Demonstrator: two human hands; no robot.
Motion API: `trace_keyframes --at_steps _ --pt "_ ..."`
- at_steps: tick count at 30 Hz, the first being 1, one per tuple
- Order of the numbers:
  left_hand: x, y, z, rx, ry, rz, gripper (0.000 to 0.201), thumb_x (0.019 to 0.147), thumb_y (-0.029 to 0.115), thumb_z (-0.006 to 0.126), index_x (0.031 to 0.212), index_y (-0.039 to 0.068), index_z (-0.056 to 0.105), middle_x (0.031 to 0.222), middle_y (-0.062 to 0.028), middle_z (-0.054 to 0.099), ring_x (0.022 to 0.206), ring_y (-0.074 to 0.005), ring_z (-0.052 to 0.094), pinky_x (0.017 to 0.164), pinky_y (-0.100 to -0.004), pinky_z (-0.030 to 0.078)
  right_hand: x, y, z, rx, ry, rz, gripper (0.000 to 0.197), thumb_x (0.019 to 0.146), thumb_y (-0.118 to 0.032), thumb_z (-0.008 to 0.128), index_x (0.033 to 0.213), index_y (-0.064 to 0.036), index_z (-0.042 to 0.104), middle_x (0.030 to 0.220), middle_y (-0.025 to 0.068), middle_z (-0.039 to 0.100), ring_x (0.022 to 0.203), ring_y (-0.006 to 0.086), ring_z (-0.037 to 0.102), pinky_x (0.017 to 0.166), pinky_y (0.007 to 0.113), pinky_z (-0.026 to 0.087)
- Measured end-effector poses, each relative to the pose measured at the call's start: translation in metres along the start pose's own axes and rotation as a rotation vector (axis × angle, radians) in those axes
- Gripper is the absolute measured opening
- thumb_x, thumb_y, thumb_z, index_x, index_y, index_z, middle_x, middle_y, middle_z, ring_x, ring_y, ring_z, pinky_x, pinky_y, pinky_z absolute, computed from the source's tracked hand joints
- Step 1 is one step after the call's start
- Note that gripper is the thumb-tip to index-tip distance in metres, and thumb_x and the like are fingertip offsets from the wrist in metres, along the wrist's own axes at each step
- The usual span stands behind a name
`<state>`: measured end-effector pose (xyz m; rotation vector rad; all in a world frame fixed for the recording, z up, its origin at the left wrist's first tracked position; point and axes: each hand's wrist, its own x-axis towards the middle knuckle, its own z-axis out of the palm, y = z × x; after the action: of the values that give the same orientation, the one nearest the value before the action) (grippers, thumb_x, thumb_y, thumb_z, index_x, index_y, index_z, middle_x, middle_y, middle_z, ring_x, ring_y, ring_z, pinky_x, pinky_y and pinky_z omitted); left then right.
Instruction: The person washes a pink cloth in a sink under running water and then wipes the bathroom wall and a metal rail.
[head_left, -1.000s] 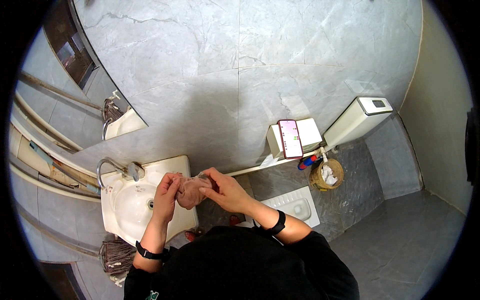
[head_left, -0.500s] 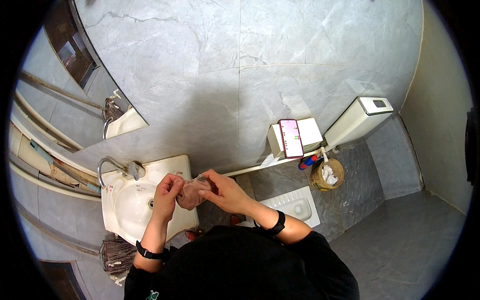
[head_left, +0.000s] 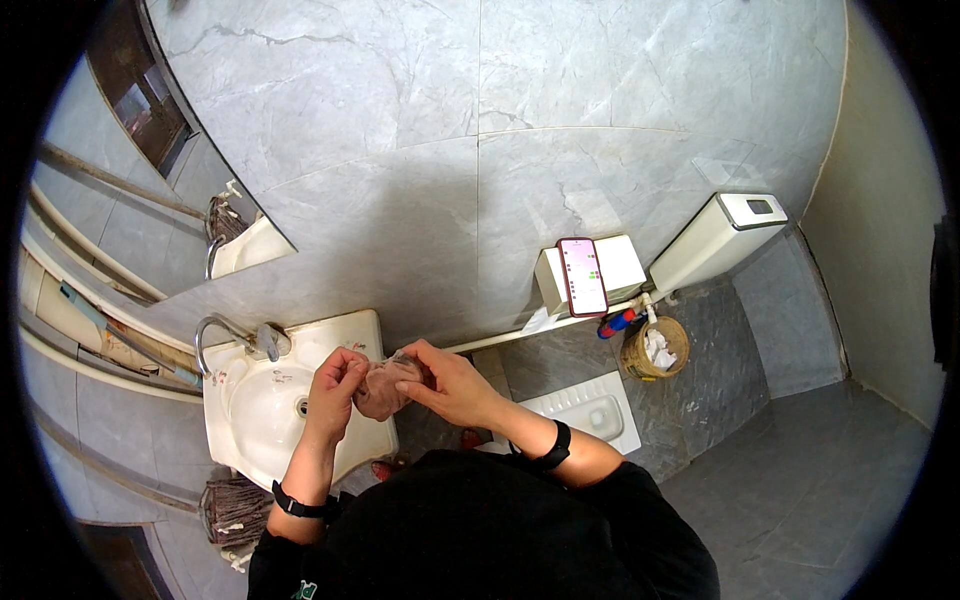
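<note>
Between my two hands is a crumpled piece of thin, sheer brownish-pink fabric (head_left: pixel 379 392); its exact kind does not show. My left hand (head_left: pixel 332 392) pinches its left side between thumb and fingers. On the other side, my right hand (head_left: pixel 452 385) grips it, thumb on top and fingers partly hidden behind. Both hands hover above the right rim of a white washbasin (head_left: pixel 375 440). A curved metal tap (head_left: pixel 208 335) rises from the basin's back left corner.
A phone (head_left: pixel 583 277) leans on a white box (head_left: pixel 620 262) by the wall. Right of it are a white cistern (head_left: pixel 705 245) and a bin (head_left: pixel 640 360) with crumpled paper. A squat toilet (head_left: pixel 625 425) lies in the floor; a mop (head_left: pixel 228 505) stands left of the basin.
Both hands stay in almost the same place, still gripping the fabric. Its folds have shifted very slightly.
</note>
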<state>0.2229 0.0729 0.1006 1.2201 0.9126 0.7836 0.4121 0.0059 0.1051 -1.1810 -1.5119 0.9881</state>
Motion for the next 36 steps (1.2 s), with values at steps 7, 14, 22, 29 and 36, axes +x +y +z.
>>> trace_keyframes --at_steps 7,14,22,29,36 --pt "0.0023 -0.0014 -0.0011 0.024 -0.003 -0.016 0.007 0.086 0.011 0.053 0.081 0.007 0.051 0.072 0.0043 0.05 0.064 -0.0032 0.042 0.059 -0.0174 0.034 0.001 0.0014 -0.0003 0.007 0.001 0.002 0.032 0.08 -0.022 0.061 0.101 -0.0023 0.046 0.078 0.0154 0.055 0.063 0.0281 0.054 0.057 0.035 0.043" --pt "0.0055 -0.0067 -0.0034 0.003 -0.01 -0.037 0.008 0.086 0.012 0.051 0.081 0.006 0.051 0.072 0.0041 0.05 0.064 -0.0035 0.042 0.06 -0.0179 0.034 0.0018 0.0017 0.0001 0.01 0.026 -0.024 0.033 0.08 -0.023 0.061 0.102 -0.002 0.047 0.077 0.0154 0.056 0.064 0.0272 0.055 0.058 0.034 0.043" --pt "0.0072 -0.0082 -0.0047 0.01 -0.039 -0.031 0.008 0.087 0.014 0.05 0.083 0.008 0.05 0.072 0.0053 0.048 0.062 -0.0025 0.041 0.057 -0.0168 0.033 0.0017 0.003 0.0005 0.022 0.022 0.001 0.034 0.08 -0.023 0.061 0.103 -0.0021 0.047 0.076 0.0153 0.056 0.062 0.0262 0.055 0.057 0.034 0.043" --pt "0.0064 -0.0063 -0.0022 -0.03 -0.008 -0.047 0.006 0.087 0.013 0.052 0.086 0.007 0.051 0.069 0.0061 0.046 0.061 -0.0021 0.039 0.057 -0.0165 0.032 0.002 0.0026 0.0012 0.017 0.034 0.007 0.033 0.079 -0.023 0.061 0.101 -0.0027 0.047 0.075 0.0147 0.055 0.06 0.026 0.053 0.055 0.033 0.043" --pt "0.0046 -0.0047 -0.0053 -0.012 -0.006 -0.075 0.008 0.088 0.014 0.051 0.088 0.007 0.051 0.072 0.0051 0.05 0.066 -0.0028 0.043 0.061 -0.017 0.035 0.0026 0.0024 0.0025 0.002 0.009 0.025 0.033 0.08 -0.022 0.061 0.103 -0.002 0.047 0.081 0.0154 0.055 0.063 0.0272 0.053 0.057 0.034 0.043"
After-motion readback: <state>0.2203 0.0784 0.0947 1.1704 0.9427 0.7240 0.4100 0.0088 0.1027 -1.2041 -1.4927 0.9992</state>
